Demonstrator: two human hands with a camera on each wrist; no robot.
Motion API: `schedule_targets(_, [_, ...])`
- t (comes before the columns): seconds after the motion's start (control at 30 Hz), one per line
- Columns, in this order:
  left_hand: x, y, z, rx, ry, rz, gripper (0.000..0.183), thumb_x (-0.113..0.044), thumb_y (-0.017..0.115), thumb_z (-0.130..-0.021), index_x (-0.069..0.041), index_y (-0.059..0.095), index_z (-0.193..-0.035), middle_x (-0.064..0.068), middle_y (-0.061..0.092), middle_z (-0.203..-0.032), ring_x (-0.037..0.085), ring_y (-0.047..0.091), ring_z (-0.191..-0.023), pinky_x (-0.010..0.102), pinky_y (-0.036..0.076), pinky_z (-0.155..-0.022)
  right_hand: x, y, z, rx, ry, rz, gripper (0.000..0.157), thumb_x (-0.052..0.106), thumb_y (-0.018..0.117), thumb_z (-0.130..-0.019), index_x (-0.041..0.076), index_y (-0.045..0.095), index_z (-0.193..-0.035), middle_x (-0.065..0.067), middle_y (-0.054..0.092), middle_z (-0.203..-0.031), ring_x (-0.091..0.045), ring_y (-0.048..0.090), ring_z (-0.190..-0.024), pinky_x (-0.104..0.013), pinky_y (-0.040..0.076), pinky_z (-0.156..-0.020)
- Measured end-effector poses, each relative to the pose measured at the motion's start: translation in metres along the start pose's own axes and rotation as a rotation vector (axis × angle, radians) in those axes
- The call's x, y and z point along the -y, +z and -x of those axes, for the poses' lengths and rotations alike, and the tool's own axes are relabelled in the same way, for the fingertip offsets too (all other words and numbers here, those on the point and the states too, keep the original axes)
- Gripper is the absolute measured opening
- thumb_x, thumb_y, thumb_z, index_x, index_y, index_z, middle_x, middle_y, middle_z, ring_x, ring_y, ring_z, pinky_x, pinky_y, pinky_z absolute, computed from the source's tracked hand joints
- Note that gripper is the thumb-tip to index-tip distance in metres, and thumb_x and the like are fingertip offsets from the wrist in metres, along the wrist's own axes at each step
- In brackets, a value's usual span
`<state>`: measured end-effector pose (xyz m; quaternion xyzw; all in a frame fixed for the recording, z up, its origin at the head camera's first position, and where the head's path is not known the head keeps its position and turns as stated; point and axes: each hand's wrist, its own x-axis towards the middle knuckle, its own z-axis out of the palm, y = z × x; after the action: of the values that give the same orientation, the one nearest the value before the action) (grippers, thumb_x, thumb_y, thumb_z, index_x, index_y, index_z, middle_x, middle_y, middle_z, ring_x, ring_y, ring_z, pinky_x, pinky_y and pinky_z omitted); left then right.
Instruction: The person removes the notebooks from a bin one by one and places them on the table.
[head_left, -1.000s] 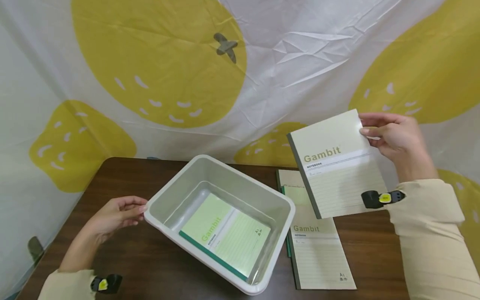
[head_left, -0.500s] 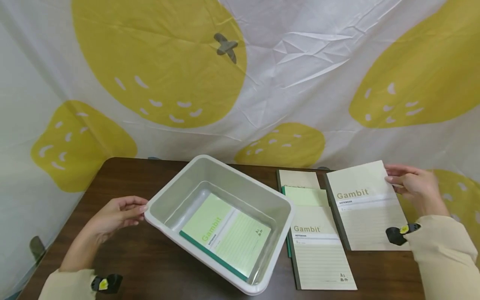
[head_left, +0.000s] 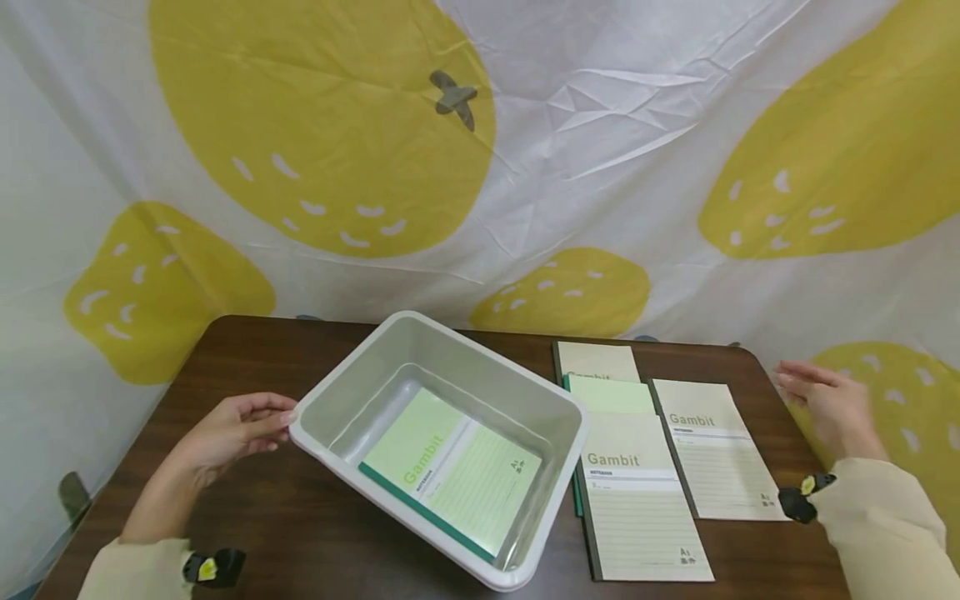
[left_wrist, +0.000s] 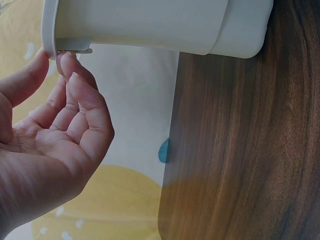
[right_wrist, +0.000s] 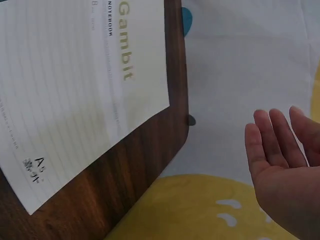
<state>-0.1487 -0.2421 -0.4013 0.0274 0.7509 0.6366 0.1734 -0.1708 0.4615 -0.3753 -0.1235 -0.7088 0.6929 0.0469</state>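
A light grey plastic basin (head_left: 442,325) stands turned at an angle mid-table. My left hand (head_left: 238,429) pinches its left rim corner between thumb and fingers; the left wrist view shows the fingertips at the rim (left_wrist: 49,30). Inside lies a pale green notebook (head_left: 457,467) with a dark green spine. Right of the basin, cream and pale green notebooks overlap, a grey-spined cream one (head_left: 637,508) on top. Beside them a cream notebook (head_left: 723,458) lies flat on its own. My right hand (head_left: 828,408) is raised past the table's right edge, fingers extended, holding nothing.
The dark wood table (head_left: 315,533) has rounded back corners. Behind it hangs a white cloth (head_left: 570,192) printed with yellow fruit. Each wrist carries a black strapped device; the left wrist device (head_left: 213,568) sits near the table's front.
My right hand has lowered the cream notebook to the table right of the other notebooks, let it go and drawn off to the right. The left hand and basin have stayed put.
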Motion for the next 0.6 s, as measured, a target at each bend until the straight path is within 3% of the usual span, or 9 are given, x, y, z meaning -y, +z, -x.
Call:
schedule_targets(0.07, [0.0, 0.001, 0.0, -0.003, -0.007, 0.002, 0.035, -0.011, 0.061, -0.091, 0.015, 0.051, -0.111, 0.0, 0.062, -0.085, 0.012, 0.059, -0.076, 0.026, 0.051, -0.066, -0.014, -0.006, 0.0, 0.068, -0.014, -0.006, 0.017, 0.006, 0.064, -0.086, 0.02, 0.073, -0.091, 0.008, 0.069, -0.086, -0.005, 0.065, -0.078, -0.019, 0.052, -0.066])
schedule_targets(0.2, [-0.001, 0.002, 0.001, -0.002, -0.008, 0.01, 0.032, -0.011, 0.061, -0.091, 0.014, 0.053, -0.11, 0.0, 0.062, -0.084, 0.012, 0.059, -0.076, 0.026, 0.051, -0.065, -0.039, -0.006, 0.009, 0.144, 0.011, 0.104, 0.016, 0.013, 0.064, -0.088, 0.016, 0.07, -0.103, 0.011, 0.068, -0.091, -0.004, 0.065, -0.084, -0.021, 0.052, -0.071])
schedule_targets(0.33, [-0.002, 0.001, 0.001, -0.003, -0.009, 0.013, 0.032, -0.012, 0.062, -0.09, 0.012, 0.054, -0.109, 0.0, 0.062, -0.084, 0.013, 0.059, -0.077, 0.026, 0.051, -0.066, -0.057, 0.0, 0.021, 0.184, 0.068, 0.28, 0.036, 0.017, 0.062, -0.09, -0.002, 0.058, -0.121, 0.012, 0.066, -0.096, 0.001, 0.062, -0.086, -0.021, 0.051, -0.075])
schedule_targets(0.43, [-0.002, 0.001, 0.002, -0.003, -0.008, 0.011, 0.033, -0.013, 0.062, -0.09, 0.013, 0.053, -0.109, 0.0, 0.062, -0.084, 0.014, 0.059, -0.077, 0.026, 0.052, -0.066, -0.069, 0.006, 0.029, 0.202, 0.113, 0.425, 0.048, 0.017, 0.057, -0.094, -0.015, 0.044, -0.128, 0.0, 0.066, -0.105, 0.007, 0.058, -0.087, -0.023, 0.05, -0.078])
schedule_targets(0.53, [-0.002, 0.001, 0.001, -0.005, -0.008, 0.013, 0.033, -0.013, 0.062, -0.09, 0.013, 0.053, -0.109, 0.0, 0.062, -0.085, 0.014, 0.059, -0.077, 0.026, 0.052, -0.066, -0.077, 0.017, 0.035, 0.214, 0.159, 0.575, 0.052, 0.021, 0.054, -0.095, -0.017, 0.041, -0.129, -0.017, 0.06, -0.118, 0.007, 0.055, -0.09, -0.028, 0.05, -0.082])
schedule_targets(0.6, [-0.002, 0.001, 0.002, -0.007, -0.011, 0.015, 0.033, -0.013, 0.062, -0.09, 0.013, 0.053, -0.109, 0.0, 0.062, -0.085, 0.013, 0.059, -0.077, 0.026, 0.051, -0.066, -0.08, 0.023, 0.038, 0.212, 0.178, 0.666, 0.051, 0.025, 0.053, -0.096, -0.014, 0.044, -0.128, -0.025, 0.051, -0.127, -0.004, 0.055, -0.1, -0.032, 0.049, -0.085])
